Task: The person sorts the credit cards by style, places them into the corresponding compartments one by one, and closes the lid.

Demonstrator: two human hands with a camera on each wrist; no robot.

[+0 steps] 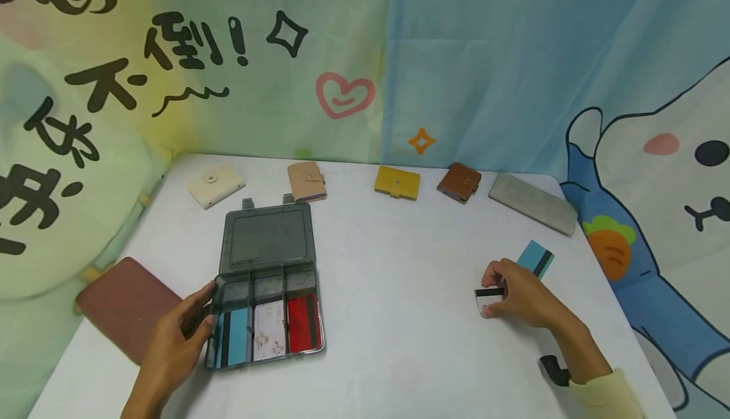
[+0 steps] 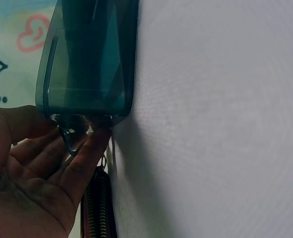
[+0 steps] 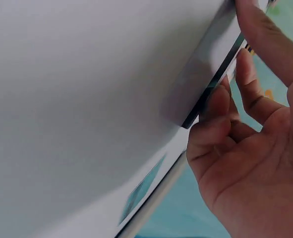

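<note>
On the left of the table lies an opened dark see-through case (image 1: 268, 279), its lid folded back. In its front compartments are a blue card (image 1: 232, 336), a white floral card (image 1: 269, 330) and a red card (image 1: 303, 322). My left hand (image 1: 181, 336) grips the case's left side, thumb toward the front, fingertips at its edge in the left wrist view. My right hand (image 1: 521, 295) pinches a white card (image 1: 483, 302) with a black stripe, low over the table. Beyond that hand lies a blue striped card (image 1: 535, 258), partly hidden by it.
Along the back edge stand a cream wallet (image 1: 217, 186), a beige wallet (image 1: 307, 181), a yellow wallet (image 1: 397, 182), a brown wallet (image 1: 459, 182) and a long grey wallet (image 1: 533, 203). A maroon zipped pouch (image 1: 134, 305) lies left of the case. A printed curtain (image 1: 485, 58) hangs behind.
</note>
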